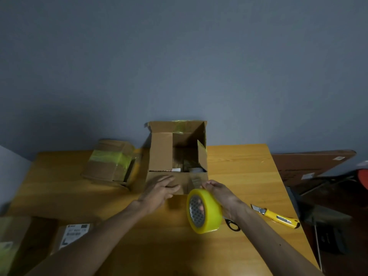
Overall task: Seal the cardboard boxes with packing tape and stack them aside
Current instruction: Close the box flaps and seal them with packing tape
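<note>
While the right hand (223, 194) grips the yellow packing-tape roll (205, 211) above the surface (239, 168), the left hand (159, 189) lies flat, fingers straight, on the near flap of the open cardboard box (161, 152). One taped box (109, 162) lies left; this one is not yet sealed.

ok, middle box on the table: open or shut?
Open. The middle box has its far flap upright, its inside shows, and the left hand rests on the near flap, folded outward.
</note>
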